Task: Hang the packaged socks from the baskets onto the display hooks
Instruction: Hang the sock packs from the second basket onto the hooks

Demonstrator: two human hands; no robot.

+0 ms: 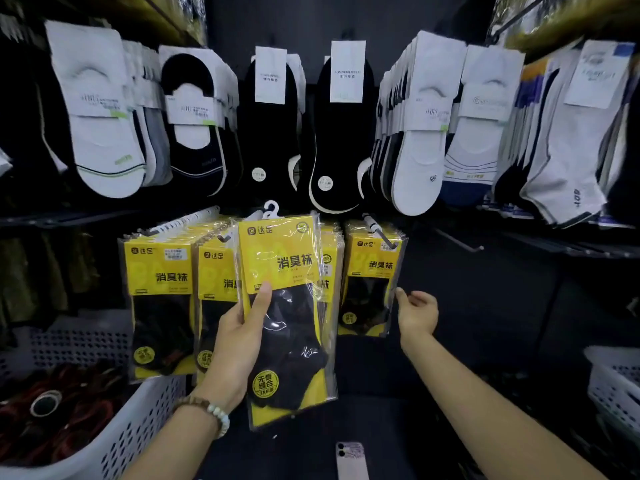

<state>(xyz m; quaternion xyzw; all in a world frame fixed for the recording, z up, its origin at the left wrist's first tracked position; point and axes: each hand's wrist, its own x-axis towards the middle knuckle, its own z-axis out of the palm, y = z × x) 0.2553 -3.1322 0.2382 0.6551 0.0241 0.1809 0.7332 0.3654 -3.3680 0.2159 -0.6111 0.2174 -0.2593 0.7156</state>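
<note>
holding a yellow sock pack upright by its lower half, the left hand lays its thumb across the front and wraps its fingers behind. that grip leaves the white plastic hanger at the top free to meet a peg. the pack sits in front of the middle row of matching packs, its hanger about level with the display hooks and not yet threaded on any.

the right hand carries nothing, its fingers loose and slightly spread, just beside the edge of the right-hand stack. whether it touches the wrap i cannot tell. it looks placed to steady or part that row.

a white basket at lower left holds dark and red items, a second basket stands at far right, and a phone lies below.
</note>
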